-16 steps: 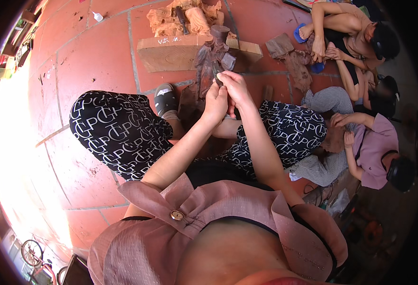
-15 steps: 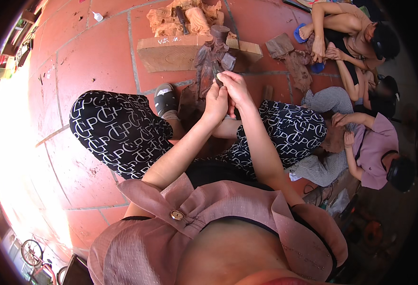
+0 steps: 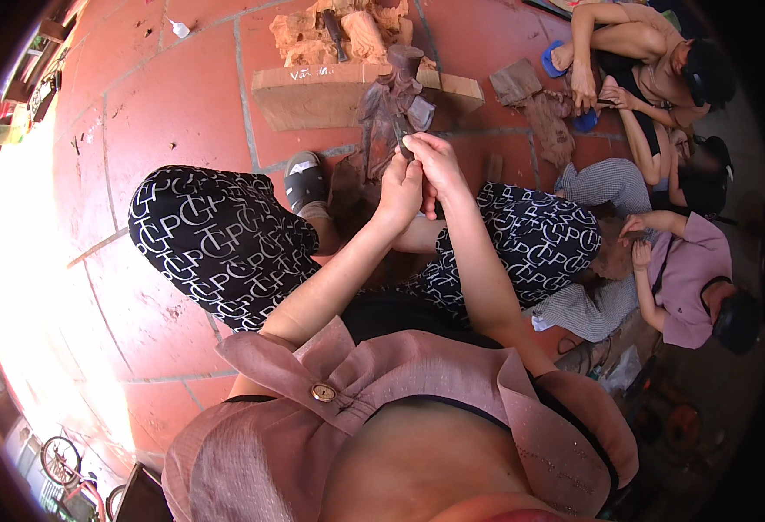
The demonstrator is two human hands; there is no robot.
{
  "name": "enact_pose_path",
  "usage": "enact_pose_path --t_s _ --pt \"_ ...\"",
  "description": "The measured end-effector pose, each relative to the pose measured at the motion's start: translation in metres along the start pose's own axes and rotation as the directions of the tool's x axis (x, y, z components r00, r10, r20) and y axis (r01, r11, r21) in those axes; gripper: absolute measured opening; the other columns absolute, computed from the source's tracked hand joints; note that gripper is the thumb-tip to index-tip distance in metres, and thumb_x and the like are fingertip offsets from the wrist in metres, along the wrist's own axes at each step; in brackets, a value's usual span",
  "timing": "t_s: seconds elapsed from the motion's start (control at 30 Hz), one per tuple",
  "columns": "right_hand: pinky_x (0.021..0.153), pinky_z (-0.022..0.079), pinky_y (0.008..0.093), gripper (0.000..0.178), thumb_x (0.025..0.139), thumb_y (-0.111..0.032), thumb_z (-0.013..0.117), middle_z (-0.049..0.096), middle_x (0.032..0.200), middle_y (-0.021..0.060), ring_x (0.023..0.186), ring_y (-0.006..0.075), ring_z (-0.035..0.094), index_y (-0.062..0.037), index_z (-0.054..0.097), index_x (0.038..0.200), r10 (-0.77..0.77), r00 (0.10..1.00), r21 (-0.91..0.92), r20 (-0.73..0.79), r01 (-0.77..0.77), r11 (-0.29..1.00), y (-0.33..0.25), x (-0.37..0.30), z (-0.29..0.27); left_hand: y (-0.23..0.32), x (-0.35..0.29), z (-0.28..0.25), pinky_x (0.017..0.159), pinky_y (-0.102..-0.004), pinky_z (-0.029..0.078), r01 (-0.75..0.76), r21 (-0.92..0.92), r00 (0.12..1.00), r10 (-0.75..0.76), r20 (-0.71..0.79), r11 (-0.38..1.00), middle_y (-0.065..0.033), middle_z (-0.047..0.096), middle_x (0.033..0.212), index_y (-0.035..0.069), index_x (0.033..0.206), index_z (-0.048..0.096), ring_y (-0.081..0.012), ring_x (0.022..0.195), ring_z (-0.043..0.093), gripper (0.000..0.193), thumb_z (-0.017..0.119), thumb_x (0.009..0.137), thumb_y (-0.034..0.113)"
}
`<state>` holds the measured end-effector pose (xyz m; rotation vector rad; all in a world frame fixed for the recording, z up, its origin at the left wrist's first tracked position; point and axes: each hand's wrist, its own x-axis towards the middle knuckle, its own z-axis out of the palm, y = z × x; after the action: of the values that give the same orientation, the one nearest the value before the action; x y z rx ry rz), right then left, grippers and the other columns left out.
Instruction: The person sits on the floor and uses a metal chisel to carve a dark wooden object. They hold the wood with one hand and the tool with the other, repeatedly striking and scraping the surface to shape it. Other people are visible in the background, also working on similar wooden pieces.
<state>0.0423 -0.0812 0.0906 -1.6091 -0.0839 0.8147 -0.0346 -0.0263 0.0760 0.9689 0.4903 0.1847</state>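
In front of me a dark brown carved wooden figure [image 3: 386,109] with a flat-topped head stands upright. A slim dark carving chisel [image 3: 400,133] points at its lower front, its tip at or very near the wood. My right hand [image 3: 437,167] is closed round the chisel, thumb laid along it toward the tip. Just below and to the left, my left hand [image 3: 400,196] is closed too, pressed against the right and gripping the same chisel. A dark end of the handle shows beneath my right hand. The fingers hide most of the tool.
Behind the figure lies a thick wooden plank [image 3: 313,97], with a lighter orange carving [image 3: 365,39] and a dark-handled tool [image 3: 334,35] beyond. Another brown carving [image 3: 549,126] lies to the right. Co-workers [image 3: 695,278] sit along the right side. A small white bottle [image 3: 180,30] lies far left.
My hands and the chisel have shifted only very slightly against the figure, with the grip unchanged. At the right, the hand of the co-worker in lilac has moved a little.
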Motion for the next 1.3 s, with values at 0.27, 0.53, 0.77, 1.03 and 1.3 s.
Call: enact_pose_path --t_s 0.27,0.53,0.77,1.03,1.3 --pt "0.028 0.024 0.0222 0.024 0.089 -0.028 0.057 0.047 0.051 -0.0033 0.030 0.0057 0.031 -0.0055 0.064 0.084 -0.006 1.000 0.036 -0.007 0.006 0.999 -0.002 -0.002 0.001 0.011 -0.004 0.001 0.028 -0.0260 0.039 0.055 0.021 0.998 -0.055 0.022 0.998 -0.0060 0.051 0.062 0.001 0.105 0.044 -0.0139 0.037 0.045 0.017 0.033 0.096 0.010" --pt "0.028 0.025 0.0215 0.025 0.089 -0.030 0.056 0.047 0.050 -0.0033 0.029 0.0056 0.032 -0.0062 0.064 0.085 0.018 1.000 0.024 -0.019 -0.018 1.000 -0.001 -0.005 0.002 0.007 -0.002 -0.003 0.029 -0.0249 0.040 0.043 0.017 0.998 -0.044 0.034 0.999 -0.0055 0.049 0.061 0.001 0.108 0.044 -0.0127 0.038 0.044 0.019 0.033 0.096 0.010" --pt "0.027 0.025 0.0206 0.027 0.090 -0.031 0.056 0.048 0.051 -0.0029 0.029 0.0054 0.033 -0.0059 0.063 0.084 0.011 1.000 0.077 -0.016 -0.010 0.997 0.002 -0.013 0.006 0.005 -0.008 -0.007 0.029 -0.0243 0.038 -0.007 0.085 0.998 0.002 0.061 0.996 -0.0049 0.050 0.061 0.001 0.108 0.044 -0.0127 0.038 0.046 0.019 0.032 0.096 0.010" --pt "0.027 0.026 0.0211 0.027 0.091 -0.030 0.056 0.046 0.050 -0.0036 0.030 0.0054 0.033 -0.0049 0.063 0.085 -0.027 0.999 0.122 -0.040 0.032 0.992 0.012 -0.008 0.008 0.000 -0.005 -0.012 0.028 -0.0248 0.038 -0.035 0.145 0.998 0.027 0.057 0.989 -0.0053 0.050 0.059 -0.001 0.104 0.044 -0.0133 0.035 0.044 0.018 0.032 0.096 0.010" --pt "0.028 0.028 0.0218 0.026 0.090 -0.029 0.056 0.047 0.051 -0.0029 0.032 0.0057 0.036 -0.0043 0.063 0.085 -0.006 0.999 0.109 -0.045 0.011 0.994 0.003 -0.005 0.009 0.005 0.001 -0.011 0.028 -0.0245 0.036 -0.033 0.192 0.999 0.025 0.045 0.981 -0.0040 0.049 0.059 0.001 0.098 0.045 -0.0126 0.034 0.042 0.015 0.033 0.096 0.010"
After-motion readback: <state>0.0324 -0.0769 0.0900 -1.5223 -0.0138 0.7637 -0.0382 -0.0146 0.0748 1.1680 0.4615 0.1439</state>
